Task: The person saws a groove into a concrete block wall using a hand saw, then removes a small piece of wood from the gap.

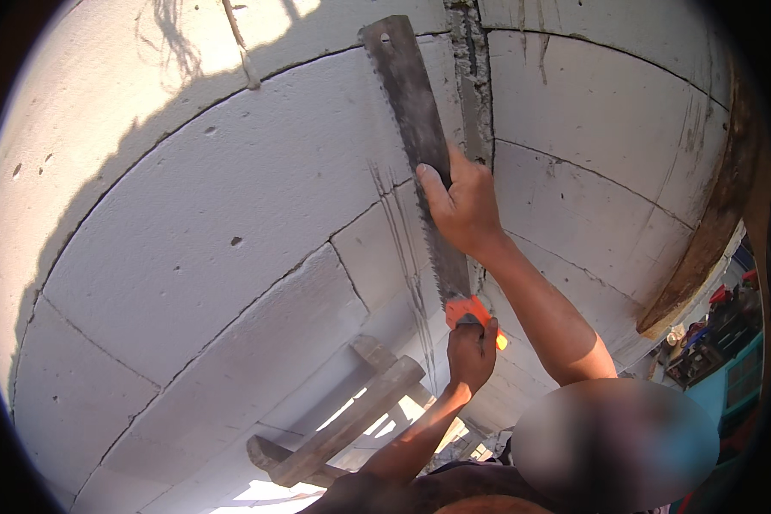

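A long hand saw [403, 94] with a dark, worn blade and an orange handle stands nearly upright before a white block wall [214, 188]. Its coarse teeth face left, and the tip leans a little left. My left hand [471, 355] is closed round the handle at the lower end. Higher up, my right hand [469, 204] grips the blade at mid-length, thumb across its face and fingers mostly hidden behind it. Whether the blade touches the wall, I cannot tell. Dark scratch lines [403, 248] run down the blocks left of the saw.
A rough grey vertical strip [471, 77] runs down the wall behind the saw. Low on the left is a wooden frame of boards [351, 420]. A wooden plank [702, 231] stands along the right side. Mixed clutter [702, 343] and a blurred patch [617, 445] fill the lower right.
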`<state>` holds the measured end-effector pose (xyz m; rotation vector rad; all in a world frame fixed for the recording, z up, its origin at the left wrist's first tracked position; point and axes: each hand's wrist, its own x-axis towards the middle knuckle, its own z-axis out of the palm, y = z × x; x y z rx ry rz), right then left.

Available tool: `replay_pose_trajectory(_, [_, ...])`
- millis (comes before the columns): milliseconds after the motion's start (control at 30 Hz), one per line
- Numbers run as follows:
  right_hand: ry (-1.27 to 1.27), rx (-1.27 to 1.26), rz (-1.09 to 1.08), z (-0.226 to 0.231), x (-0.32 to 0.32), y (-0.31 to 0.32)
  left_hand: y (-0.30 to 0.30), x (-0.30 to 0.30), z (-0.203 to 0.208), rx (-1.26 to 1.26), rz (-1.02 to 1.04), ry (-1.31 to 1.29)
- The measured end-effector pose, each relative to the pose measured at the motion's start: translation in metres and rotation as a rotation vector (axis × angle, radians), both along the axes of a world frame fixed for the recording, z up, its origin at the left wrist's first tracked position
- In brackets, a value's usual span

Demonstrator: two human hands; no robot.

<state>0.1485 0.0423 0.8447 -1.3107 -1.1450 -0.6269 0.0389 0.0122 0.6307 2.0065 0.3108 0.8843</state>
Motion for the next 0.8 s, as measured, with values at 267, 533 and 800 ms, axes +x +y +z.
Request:
replay_pose_trajectory(267, [0.007,-0.06,-0.115,0.061,0.005,0.007,-0.008,0.007,-0.006,-0.086,0.051,0.094])
replay_pose_trajectory(533, [-0.078,0.151,-0.16,0.094,0.014,0.02,-0.008,0.017,0.004,-0.222,0.026,-0.06])
replay_pose_trajectory(800, [-0.075,0.071,-0.204,0.092,0.011,0.027,0.003,0.028,-0.005,-0.285,-0.057,0.037])
